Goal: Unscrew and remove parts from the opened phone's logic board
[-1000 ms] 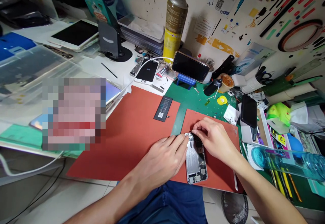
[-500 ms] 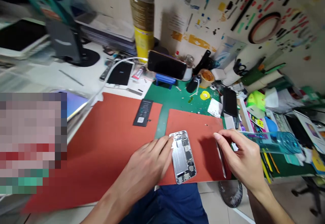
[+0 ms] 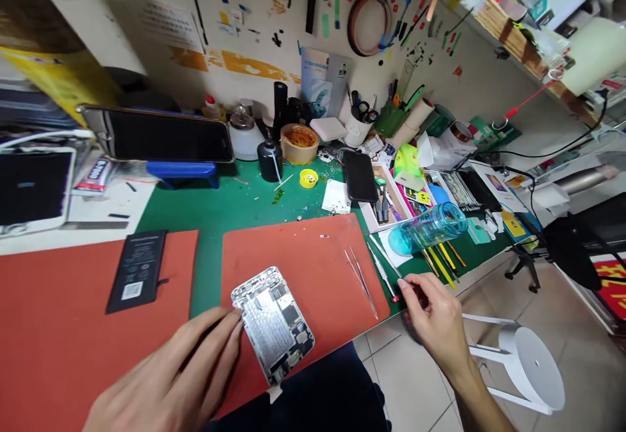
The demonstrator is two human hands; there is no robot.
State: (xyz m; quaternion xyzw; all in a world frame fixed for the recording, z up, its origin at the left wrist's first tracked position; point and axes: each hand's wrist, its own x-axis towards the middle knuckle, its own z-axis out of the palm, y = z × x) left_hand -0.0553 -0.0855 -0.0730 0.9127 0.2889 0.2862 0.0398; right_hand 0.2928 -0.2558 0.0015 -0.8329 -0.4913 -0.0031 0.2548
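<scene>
An opened phone housing, its boards and silver inner plate showing, lies tilted on the red mat near the front edge. My left hand grips its left edge, fingers together and thumb hidden. To the right, my right hand has thumb and forefinger pinched at the near end of a slim metal tool. Beside that tool is a silver screwdriver with a red end. Tweezers rest on the mat between the housing and my right hand. A black battery lies on the left mat.
A phone leans on a blue stand at the back. A transparent blue bottle lies on its side past the tools. Behind stand a dark bottle, a yellow lid and a black phone. A white stool is at right.
The view has swung right. My right hand has let go of the tweezers, now lying on the mat, and moved to the slim metal tool. My left hand stays on the phone housing.
</scene>
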